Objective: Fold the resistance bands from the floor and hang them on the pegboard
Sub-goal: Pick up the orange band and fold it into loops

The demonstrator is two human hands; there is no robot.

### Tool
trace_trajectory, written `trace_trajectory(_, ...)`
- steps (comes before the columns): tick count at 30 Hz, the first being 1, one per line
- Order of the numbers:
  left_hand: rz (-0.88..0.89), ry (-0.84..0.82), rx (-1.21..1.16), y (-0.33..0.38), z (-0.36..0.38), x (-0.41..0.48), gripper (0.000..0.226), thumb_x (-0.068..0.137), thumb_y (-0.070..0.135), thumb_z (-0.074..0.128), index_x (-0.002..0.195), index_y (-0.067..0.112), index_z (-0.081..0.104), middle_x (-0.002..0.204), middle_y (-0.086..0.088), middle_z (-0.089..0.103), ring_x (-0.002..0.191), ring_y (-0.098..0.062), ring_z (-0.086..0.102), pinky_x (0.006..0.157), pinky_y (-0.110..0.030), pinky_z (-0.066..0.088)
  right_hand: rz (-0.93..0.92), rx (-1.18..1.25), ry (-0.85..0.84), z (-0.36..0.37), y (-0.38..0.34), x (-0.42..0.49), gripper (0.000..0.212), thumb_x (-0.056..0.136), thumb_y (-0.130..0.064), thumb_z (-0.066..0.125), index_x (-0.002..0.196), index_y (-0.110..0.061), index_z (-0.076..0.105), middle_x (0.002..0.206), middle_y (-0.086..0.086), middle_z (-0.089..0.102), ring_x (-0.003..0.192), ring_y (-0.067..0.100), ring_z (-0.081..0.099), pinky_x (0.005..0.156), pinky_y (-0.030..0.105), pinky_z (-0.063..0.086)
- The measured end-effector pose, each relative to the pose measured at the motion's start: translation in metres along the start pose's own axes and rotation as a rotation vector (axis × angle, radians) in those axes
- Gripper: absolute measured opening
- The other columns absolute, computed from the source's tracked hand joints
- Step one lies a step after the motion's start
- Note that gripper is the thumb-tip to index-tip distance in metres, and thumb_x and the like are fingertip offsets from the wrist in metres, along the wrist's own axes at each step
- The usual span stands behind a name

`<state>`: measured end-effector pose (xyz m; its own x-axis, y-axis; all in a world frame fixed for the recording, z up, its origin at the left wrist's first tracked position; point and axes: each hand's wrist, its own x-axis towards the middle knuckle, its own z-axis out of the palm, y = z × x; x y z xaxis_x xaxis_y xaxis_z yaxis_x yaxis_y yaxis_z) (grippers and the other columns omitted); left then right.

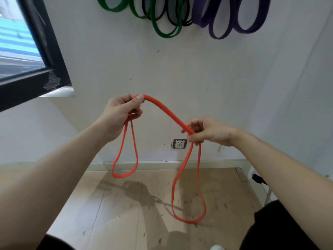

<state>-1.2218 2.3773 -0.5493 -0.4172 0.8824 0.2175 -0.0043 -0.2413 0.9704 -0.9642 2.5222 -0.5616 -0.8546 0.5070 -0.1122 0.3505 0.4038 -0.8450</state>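
An orange resistance band is stretched in the air between my two hands in front of a white wall. My left hand grips one part of it at upper left, and a short loop hangs below that hand. My right hand pinches it lower and to the right, with a longer loop dangling down toward the floor. At the top of the wall hang folded green bands, black bands and purple bands; the pegs holding them are out of frame.
A black-framed window juts out at upper left. A wall socket sits low on the wall behind the band. The tan floor below is scuffed and stained. A black plug lies at the right.
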Motion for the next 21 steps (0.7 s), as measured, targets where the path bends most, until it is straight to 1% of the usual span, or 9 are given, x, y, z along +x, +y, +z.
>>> trace_trajectory(2,-0.026,0.017,0.049,-0.009,-0.014,-0.002,0.017,0.096,0.024,0.067,0.083,0.013,0.066,0.068,0.005,0.058,0.063,-0.012,0.056,0.074,-0.027,0.047,-0.042,0.027,0.039,-0.002,-0.006,-0.002,0.025,0.085,0.001,0.073,0.109,-0.006,0.069,0.079,0.009,0.065,0.071,0.020,0.064,0.067,0.029,0.051)
trace_trajectory(4,-0.057,0.006,0.103,-0.017,-0.027,-0.005,0.020,0.090,0.029,0.075,0.083,0.013,0.067,0.071,0.006,0.063,0.064,-0.012,0.059,0.075,-0.026,0.048,-0.091,0.077,0.119,-0.005,-0.015,-0.003,0.025,0.086,0.004,0.071,0.109,-0.005,0.067,0.077,0.006,0.066,0.067,0.017,0.063,0.063,0.025,0.050)
trace_trajectory(7,-0.110,-0.048,0.209,-0.027,-0.039,-0.010,0.048,0.064,0.047,0.091,0.094,0.015,0.072,0.078,0.002,0.068,0.072,-0.013,0.066,0.076,-0.022,0.054,-0.186,0.146,0.241,-0.007,-0.030,-0.004,0.024,0.087,0.002,0.070,0.108,-0.008,0.065,0.077,0.006,0.070,0.063,0.017,0.063,0.060,0.024,0.048)
trace_trajectory(8,-0.118,-0.071,0.249,-0.029,-0.039,-0.012,0.049,0.064,0.047,0.090,0.097,0.014,0.073,0.081,0.000,0.070,0.076,-0.015,0.067,0.079,-0.024,0.055,-0.213,0.150,0.269,-0.006,-0.035,-0.004,0.023,0.088,0.001,0.071,0.108,-0.007,0.065,0.077,0.006,0.070,0.062,0.016,0.062,0.059,0.022,0.048)
trace_trajectory(10,-0.122,-0.128,0.310,-0.030,-0.033,-0.015,0.038,0.071,0.037,0.082,0.097,0.011,0.073,0.082,-0.001,0.070,0.083,-0.019,0.067,0.086,-0.029,0.054,-0.268,0.135,0.316,-0.004,-0.045,-0.004,0.022,0.088,0.000,0.071,0.110,-0.004,0.066,0.079,0.007,0.071,0.062,0.013,0.062,0.059,0.019,0.048)
trace_trajectory(12,-0.111,-0.166,0.341,-0.026,-0.022,-0.017,0.031,0.073,0.030,0.079,0.096,0.010,0.074,0.080,0.001,0.071,0.083,-0.019,0.068,0.089,-0.032,0.054,-0.326,0.122,0.346,-0.001,-0.053,-0.004,0.021,0.088,0.000,0.071,0.108,-0.005,0.068,0.079,0.007,0.070,0.062,0.013,0.062,0.060,0.018,0.049)
trace_trajectory(16,-0.059,-0.198,0.287,-0.018,0.002,-0.017,0.029,0.076,0.027,0.079,0.099,0.010,0.073,0.082,0.000,0.070,0.081,-0.018,0.068,0.086,-0.030,0.053,-0.396,0.080,0.372,0.005,-0.061,-0.002,0.019,0.088,-0.004,0.073,0.107,-0.006,0.070,0.079,0.009,0.068,0.067,0.015,0.062,0.068,0.026,0.054)
trace_trajectory(18,-0.016,-0.195,0.255,-0.012,0.017,-0.018,0.025,0.081,0.025,0.078,0.101,0.011,0.073,0.082,0.001,0.071,0.081,-0.017,0.069,0.083,-0.027,0.055,-0.420,0.057,0.374,0.008,-0.063,0.000,0.018,0.088,-0.008,0.073,0.107,-0.008,0.072,0.080,0.008,0.068,0.069,0.017,0.063,0.070,0.028,0.056)
trace_trajectory(21,0.059,-0.169,0.231,-0.004,0.036,-0.019,0.021,0.089,0.018,0.074,0.107,0.007,0.073,0.084,0.000,0.072,0.082,-0.017,0.071,0.081,-0.025,0.057,-0.438,-0.005,0.357,0.012,-0.066,0.003,0.018,0.089,-0.011,0.073,0.107,-0.012,0.073,0.082,0.002,0.072,0.071,0.013,0.065,0.070,0.027,0.055)
